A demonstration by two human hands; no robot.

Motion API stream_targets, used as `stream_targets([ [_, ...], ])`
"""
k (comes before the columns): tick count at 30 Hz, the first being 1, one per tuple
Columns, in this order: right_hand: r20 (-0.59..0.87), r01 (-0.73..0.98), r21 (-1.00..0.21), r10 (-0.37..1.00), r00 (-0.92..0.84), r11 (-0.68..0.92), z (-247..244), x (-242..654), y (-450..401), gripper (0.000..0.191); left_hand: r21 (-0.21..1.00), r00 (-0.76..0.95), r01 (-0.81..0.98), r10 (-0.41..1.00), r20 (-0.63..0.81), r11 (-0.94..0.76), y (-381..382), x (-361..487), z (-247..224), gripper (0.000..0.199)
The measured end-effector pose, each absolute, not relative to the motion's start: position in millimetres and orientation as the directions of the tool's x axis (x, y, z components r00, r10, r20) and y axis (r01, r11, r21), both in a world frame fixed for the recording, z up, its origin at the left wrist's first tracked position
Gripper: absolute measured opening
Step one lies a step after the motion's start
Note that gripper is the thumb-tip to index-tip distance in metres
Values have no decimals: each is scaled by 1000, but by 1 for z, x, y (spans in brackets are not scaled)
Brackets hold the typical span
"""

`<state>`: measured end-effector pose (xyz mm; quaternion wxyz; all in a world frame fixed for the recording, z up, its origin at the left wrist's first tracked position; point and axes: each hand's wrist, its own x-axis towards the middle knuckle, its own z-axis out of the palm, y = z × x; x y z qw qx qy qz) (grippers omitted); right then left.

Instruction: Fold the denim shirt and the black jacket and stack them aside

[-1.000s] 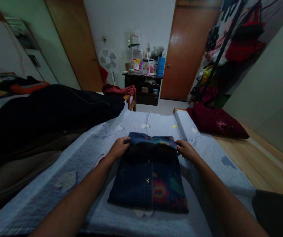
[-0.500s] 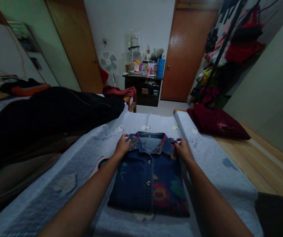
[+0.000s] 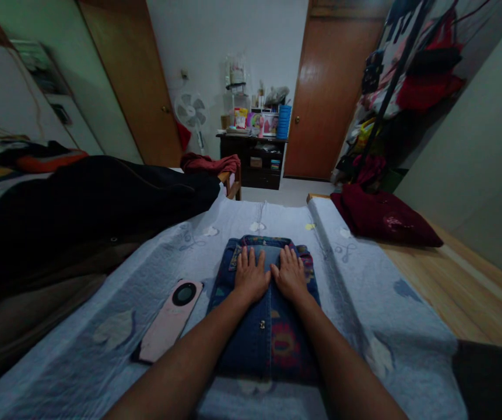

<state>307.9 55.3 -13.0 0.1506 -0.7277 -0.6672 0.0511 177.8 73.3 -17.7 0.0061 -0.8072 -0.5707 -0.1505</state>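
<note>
A folded denim shirt (image 3: 251, 350) with a coloured flower pattern and metal buttons lies front up on the pale blue bedspread (image 3: 342, 326). Flat on its upper front, just below the collar, rests my left hand (image 3: 251, 274), fingers spread. Beside it my right hand (image 3: 291, 273) also presses on the cloth with the fingers apart, and the two thumbs nearly meet. My hands and forearms hide parts of the collar and the shirt's sides. Left of the shirt lies a pink phone (image 3: 165, 326), its round camera ring facing up.
A heap of dark clothing (image 3: 93, 210) lies along the left. At the right, a folded maroon garment (image 3: 390, 219) rests by the wooden bed board (image 3: 464, 286). Farther off stand a white fan (image 3: 192, 111) and a dark cabinet (image 3: 251, 154).
Both hands have let go of the shirt's shoulder edges and moved inward onto its upper front, now lying flat. The phone, mostly hidden before by my left forearm, shows more fully.
</note>
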Motion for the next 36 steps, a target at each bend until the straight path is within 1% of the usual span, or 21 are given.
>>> stream_targets([
  [3,95,967,-252,994,52,-26,-22,315,58,62,154,311,920,911,271,-360,73,177,-26,62],
  [7,116,970,-241,993,39,-10,-26,320,58,63,152,312,920,910,273,-361,72,175,-27,62],
  [13,158,965,-249,979,128,-86,-28,316,60,68,162,318,913,902,291,-374,70,174,-26,61],
  [16,182,959,-261,970,162,-111,-29,317,61,73,170,335,899,883,329,-404,68,169,-22,58],
  [18,164,955,-276,973,162,-112,-27,320,63,74,165,318,901,870,376,-400,67,164,-17,55],
  [20,116,949,-296,981,153,-113,-22,325,66,72,166,265,919,874,408,-356,70,156,-12,51],
  [22,81,946,-302,986,145,-114,-16,327,67,67,174,226,934,894,387,-312,76,148,-9,49],
  [24,89,952,-289,987,133,-103,-11,325,67,64,170,236,937,912,335,-305,83,143,-8,49],
  [26,103,957,-278,987,121,-88,-10,320,67,62,145,264,937,918,297,-317,90,144,-8,52],
  [31,87,967,-249,993,81,-57,-22,309,67,62,79,295,944,927,230,-319,96,157,-13,55],
  [33,100,972,-232,992,75,-50,-27,309,67,61,81,286,946,929,235,-312,95,159,-16,55],
  [36,119,975,-217,990,72,-45,-31,309,66,60,105,276,942,916,291,-318,93,157,-21,54],
])
